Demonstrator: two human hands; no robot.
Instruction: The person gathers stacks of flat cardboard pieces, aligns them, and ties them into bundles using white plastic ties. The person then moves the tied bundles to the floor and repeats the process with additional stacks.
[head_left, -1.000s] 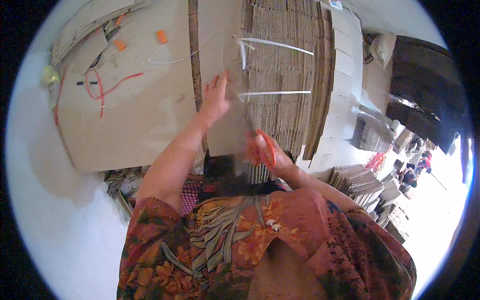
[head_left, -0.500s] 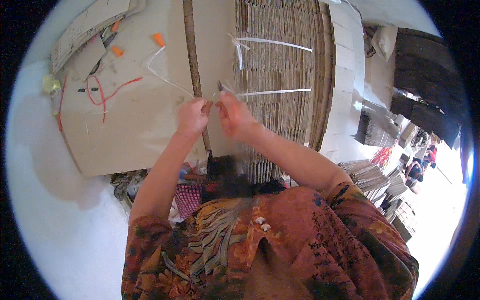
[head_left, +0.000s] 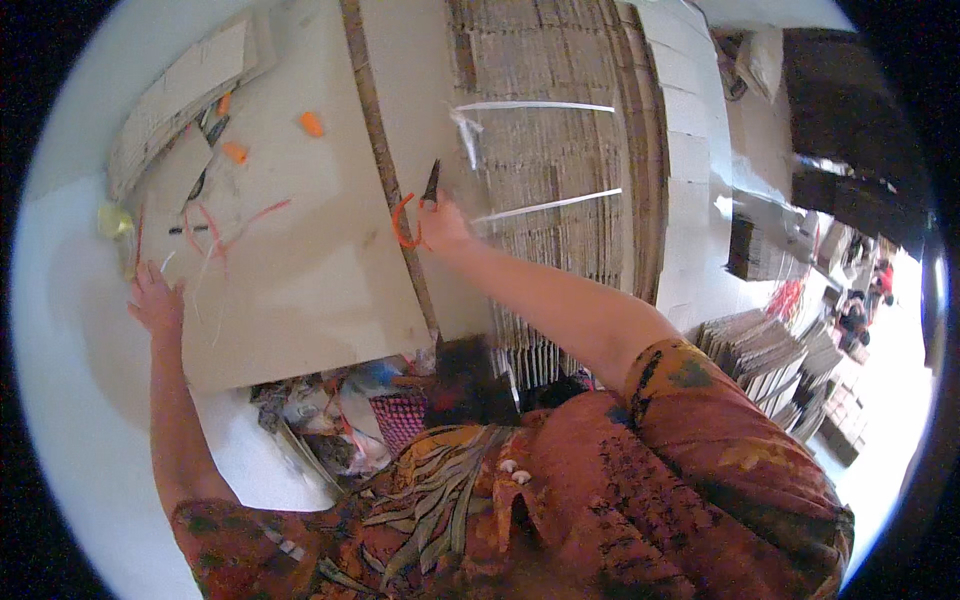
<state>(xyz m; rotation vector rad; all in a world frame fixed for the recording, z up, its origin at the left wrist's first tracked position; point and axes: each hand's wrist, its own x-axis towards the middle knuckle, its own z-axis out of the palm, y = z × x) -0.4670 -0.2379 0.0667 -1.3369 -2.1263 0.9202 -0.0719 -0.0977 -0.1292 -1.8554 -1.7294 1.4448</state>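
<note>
In my right hand (head_left: 446, 224) is a pair of scissors (head_left: 408, 222) with an orange handle, its dark blades pointing away from me. This hand is closed around it, over the tabletop strip beside the stacked cardboard (head_left: 550, 150). White straps (head_left: 550, 203) run across that stack. Far to the left, my left hand (head_left: 157, 301) is at the table's left edge with its fingers apart. A short white piece of string (head_left: 168, 258) shows by its fingertips. Red strings (head_left: 212, 228) and a small black piece (head_left: 188, 230) lie just beyond it.
Orange cone-shaped pieces (head_left: 311, 124) and a pile of flat card (head_left: 185, 95) lie toward the far left of the tabletop (head_left: 300, 290). Something yellow (head_left: 115, 220) sits at its left edge. More cardboard bundles (head_left: 752, 345) stand at the right; people (head_left: 855, 318) are in the distance.
My left hand has left my right hand and swung far left to the table edge. The long white string by the orange cone is gone from there. The scissors now show more fully.
</note>
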